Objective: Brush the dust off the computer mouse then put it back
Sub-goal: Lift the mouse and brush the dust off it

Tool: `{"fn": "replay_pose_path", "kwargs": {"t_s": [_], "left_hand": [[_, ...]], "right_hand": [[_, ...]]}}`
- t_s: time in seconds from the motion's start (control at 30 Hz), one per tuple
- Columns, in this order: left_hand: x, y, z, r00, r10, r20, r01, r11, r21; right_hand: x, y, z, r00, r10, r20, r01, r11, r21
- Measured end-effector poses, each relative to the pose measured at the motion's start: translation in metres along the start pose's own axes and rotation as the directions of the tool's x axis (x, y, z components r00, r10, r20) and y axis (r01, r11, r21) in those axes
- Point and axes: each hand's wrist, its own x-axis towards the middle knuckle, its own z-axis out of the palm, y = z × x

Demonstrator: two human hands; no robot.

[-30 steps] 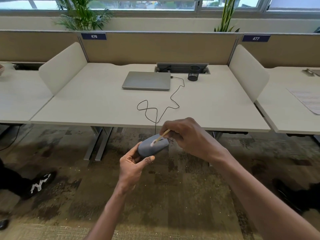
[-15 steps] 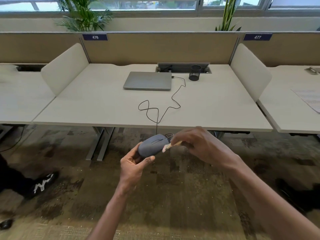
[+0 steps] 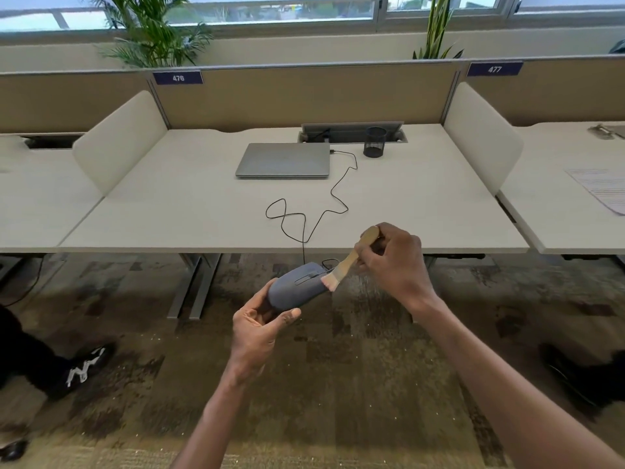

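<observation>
A grey wired computer mouse (image 3: 297,287) is held in the air in front of the desk, below its front edge, with my left hand (image 3: 258,328) gripping its rear end from underneath. My right hand (image 3: 395,262) holds a small wooden-handled brush (image 3: 351,260). The brush's pale bristles touch the right front side of the mouse. The mouse's black cable (image 3: 314,214) runs up over the desk edge and loops across the top to the closed laptop (image 3: 284,160).
The white desk (image 3: 169,211) has side dividers, a black mesh pen cup (image 3: 374,142) and a cable tray at the back. Another person's shoes show on the carpet at far left (image 3: 84,367) and right (image 3: 575,377). Papers lie on the right-hand desk (image 3: 602,189).
My right hand swept the brush from the top of the mouse down to its right front side and then lifted slightly, tilting the handle up. The mouse stayed in my left hand.
</observation>
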Motion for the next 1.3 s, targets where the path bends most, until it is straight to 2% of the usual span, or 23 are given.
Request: {"fn": "replay_pose_path", "kwargs": {"t_s": [0.1, 0.23, 0.37, 0.53, 0.8, 1.03, 1.3], "left_hand": [[-0.001, 0.0, 0.0, 1.0, -0.006, -0.002, 0.006, 1.0, -0.004], [-0.001, 0.001, 0.004, 1.0, -0.019, -0.009, 0.019, 1.0, -0.007], [-0.002, 0.0, 0.008, 1.0, -0.007, 0.003, 0.007, 1.0, 0.012], [-0.008, 0.002, 0.011, 1.0, 0.006, -0.025, -0.006, 1.0, 0.006], [-0.012, 0.001, 0.031, 0.995, 0.036, -0.097, -0.038, 0.999, -0.013], [-0.016, -0.005, 0.079, 0.975, 0.114, -0.189, -0.121, 0.992, -0.027], [-0.012, -0.021, 0.142, 0.944, 0.136, -0.301, -0.15, 0.988, -0.023]], "right_hand": [[0.005, 0.005, -0.005, 0.999, -0.008, -0.051, 0.003, 0.995, -0.1], [0.008, 0.002, -0.003, 0.993, -0.05, -0.109, 0.042, 0.997, -0.072], [0.012, 0.002, 0.002, 0.994, -0.039, -0.103, 0.036, 0.999, -0.029], [0.009, 0.02, -0.007, 0.996, -0.011, -0.084, -0.004, 0.984, -0.18], [-0.005, 0.057, -0.03, 0.991, -0.084, -0.109, 0.048, 0.952, -0.303], [-0.019, 0.095, -0.065, 0.995, -0.029, 0.101, 0.055, 0.963, -0.262], [-0.008, 0.123, -0.1, 0.991, -0.045, 0.128, 0.077, 0.964, -0.255]]}}
